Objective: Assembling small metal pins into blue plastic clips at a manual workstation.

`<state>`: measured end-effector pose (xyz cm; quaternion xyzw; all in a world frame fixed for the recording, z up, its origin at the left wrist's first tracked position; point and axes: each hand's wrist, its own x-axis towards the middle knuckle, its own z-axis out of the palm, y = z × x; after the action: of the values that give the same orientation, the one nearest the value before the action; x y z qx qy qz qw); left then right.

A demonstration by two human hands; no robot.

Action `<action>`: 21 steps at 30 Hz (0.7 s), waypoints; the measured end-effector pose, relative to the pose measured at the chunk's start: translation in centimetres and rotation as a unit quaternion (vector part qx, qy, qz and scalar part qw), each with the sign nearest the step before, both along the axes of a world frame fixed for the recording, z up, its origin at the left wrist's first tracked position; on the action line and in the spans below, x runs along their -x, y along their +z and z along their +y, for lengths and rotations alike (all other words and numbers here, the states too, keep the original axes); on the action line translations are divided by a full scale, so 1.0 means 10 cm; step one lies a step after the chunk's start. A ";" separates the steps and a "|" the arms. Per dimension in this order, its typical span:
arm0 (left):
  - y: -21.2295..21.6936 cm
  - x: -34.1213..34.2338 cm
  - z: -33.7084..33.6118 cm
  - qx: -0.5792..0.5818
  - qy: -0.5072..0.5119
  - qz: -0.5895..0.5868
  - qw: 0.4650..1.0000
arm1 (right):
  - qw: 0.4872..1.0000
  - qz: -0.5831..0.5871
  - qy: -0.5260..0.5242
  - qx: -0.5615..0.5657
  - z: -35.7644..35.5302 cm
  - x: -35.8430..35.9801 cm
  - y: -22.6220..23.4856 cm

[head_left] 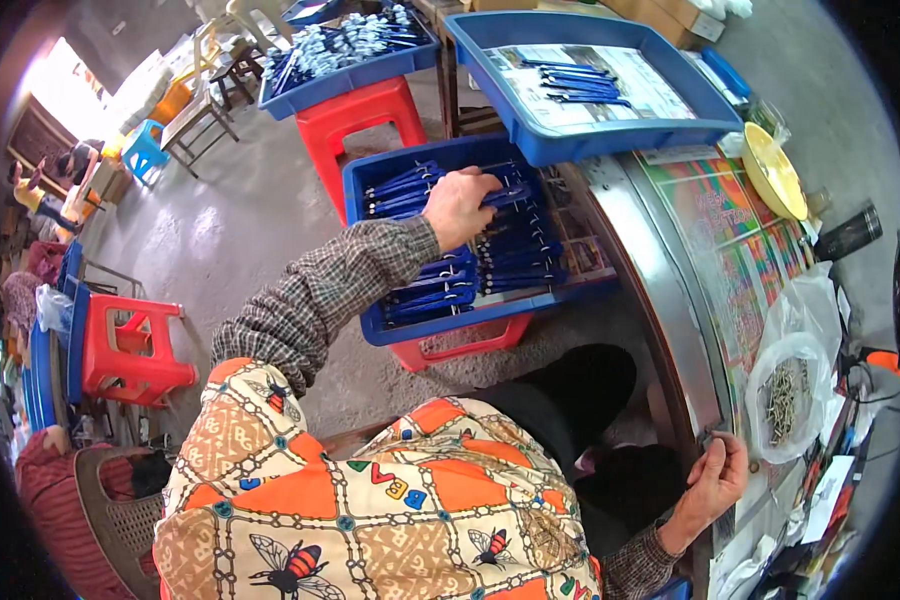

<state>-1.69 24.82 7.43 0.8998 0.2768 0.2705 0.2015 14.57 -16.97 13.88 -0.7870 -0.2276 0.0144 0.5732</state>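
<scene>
My left hand (458, 208) reaches over a deep blue tray (368, 322) and has its fingers closed on slim blue pieces with metal ends (510, 194). How many it grips is hidden. More such blue pieces (432, 290) lie in rows in the same tray; their exact kind is not clear. At the table edge, my right hand (718, 478) has thumb and fingers pinched together at a small dark piece (710, 438), too small to name. Beside it sits a clear plastic bag (808, 350) with many small brass-coloured metal pins (785, 402).
A shallower blue tray (610, 135) with a few blue pieces rests on the table corner. A yellow bowl (773, 172) and dark cylinder (850, 232) stand beyond. Red stools (358, 118) support trays. At left are another red stool (135, 350) and other people (45, 195).
</scene>
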 end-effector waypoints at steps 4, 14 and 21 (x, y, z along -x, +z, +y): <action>-0.15 -0.20 0.14 -0.054 -0.003 0.042 0.998 | 1.000 0.009 0.009 -0.026 -0.02 0.01 -0.01; -0.36 -0.52 0.04 -0.004 -0.008 0.119 0.993 | 0.998 0.024 -0.011 -0.057 -0.17 -0.07 -0.05; -0.49 -0.58 -0.08 0.001 -0.013 0.148 0.989 | 0.998 0.030 -0.001 -0.056 -0.25 -0.03 -0.03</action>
<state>4.11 23.98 2.49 0.9333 0.2921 0.1308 0.1630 14.89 -19.43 13.58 -0.7528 -0.2103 0.0248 0.6232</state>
